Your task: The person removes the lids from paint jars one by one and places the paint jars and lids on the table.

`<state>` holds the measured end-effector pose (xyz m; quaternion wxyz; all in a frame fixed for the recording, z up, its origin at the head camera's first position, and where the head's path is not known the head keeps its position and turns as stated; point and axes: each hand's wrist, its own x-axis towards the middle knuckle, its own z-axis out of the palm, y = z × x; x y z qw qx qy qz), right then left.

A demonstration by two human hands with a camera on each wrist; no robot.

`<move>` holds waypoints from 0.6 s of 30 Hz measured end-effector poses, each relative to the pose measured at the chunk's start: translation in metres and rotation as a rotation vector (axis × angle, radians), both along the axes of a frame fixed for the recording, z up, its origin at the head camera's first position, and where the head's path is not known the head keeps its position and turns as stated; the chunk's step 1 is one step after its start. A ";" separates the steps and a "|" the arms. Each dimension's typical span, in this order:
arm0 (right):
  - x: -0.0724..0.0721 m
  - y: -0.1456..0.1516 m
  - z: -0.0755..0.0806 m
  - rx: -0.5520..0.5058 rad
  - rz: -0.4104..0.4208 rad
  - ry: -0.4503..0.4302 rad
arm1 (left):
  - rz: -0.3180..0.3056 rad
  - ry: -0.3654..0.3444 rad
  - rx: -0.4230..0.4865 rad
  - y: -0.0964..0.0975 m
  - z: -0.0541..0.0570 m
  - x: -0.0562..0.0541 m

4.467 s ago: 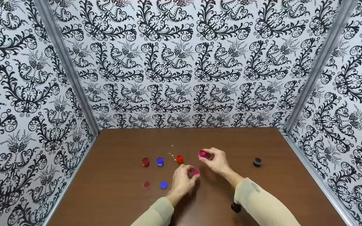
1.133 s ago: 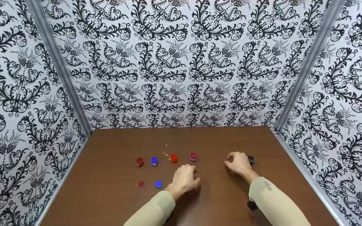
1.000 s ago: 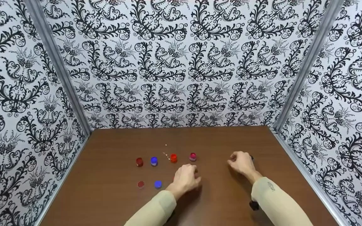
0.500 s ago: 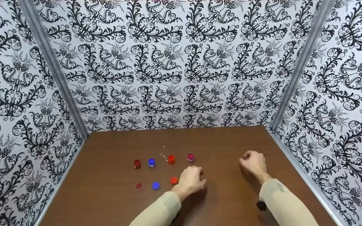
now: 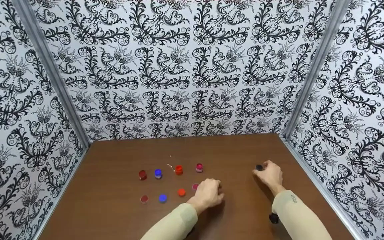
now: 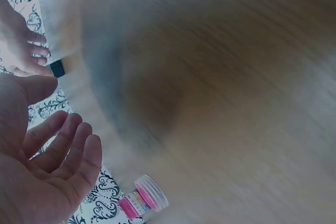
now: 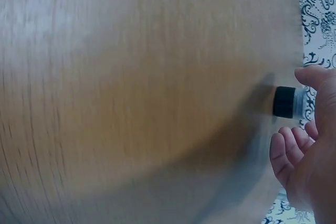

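My right hand [image 5: 270, 174] is at the right, thumb and fingers spread either side of a small black-capped jar [image 5: 259, 167]. In the right wrist view the black cap [image 7: 284, 102] lies between thumb and fingers with gaps around it. My left hand [image 5: 208, 192] hovers low over the table, fingers loosely bent, holding nothing. Just beyond it stands an uncapped pink paint jar [image 5: 199, 168], also visible in the left wrist view as a pink jar [image 6: 143, 196]. A pink lid [image 5: 195, 186] is partly hidden by the left hand.
Dark red [image 5: 142, 175], blue [image 5: 158, 173] and orange-red [image 5: 179, 170] jars stand in a row on the brown table [image 5: 112, 213]. Their lids lie in front: dark red [image 5: 144, 199], blue [image 5: 162, 198], orange-red [image 5: 181, 192]. Patterned walls [image 5: 192, 66] enclose the table.
The pink jar and lid, held apart in my hands earlier, now rest on the table. My right hand moved right to the black-capped jar; my left hand shifted slightly right, uncovering the orange-red and pink lids.
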<state>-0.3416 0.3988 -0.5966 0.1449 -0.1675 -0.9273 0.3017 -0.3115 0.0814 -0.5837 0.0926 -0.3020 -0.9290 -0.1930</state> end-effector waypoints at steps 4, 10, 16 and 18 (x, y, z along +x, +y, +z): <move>-0.005 0.001 -0.006 0.006 -0.004 -0.014 | -0.010 -0.017 -0.020 0.007 0.003 -0.002; -0.010 0.001 -0.009 0.018 -0.019 -0.029 | -0.014 -0.060 -0.043 0.015 0.007 -0.002; -0.013 -0.001 -0.012 0.015 -0.038 -0.054 | -0.040 -0.076 -0.037 0.020 0.009 -0.003; -0.013 -0.002 -0.012 0.013 -0.038 -0.051 | -0.046 -0.083 -0.040 0.021 0.009 -0.002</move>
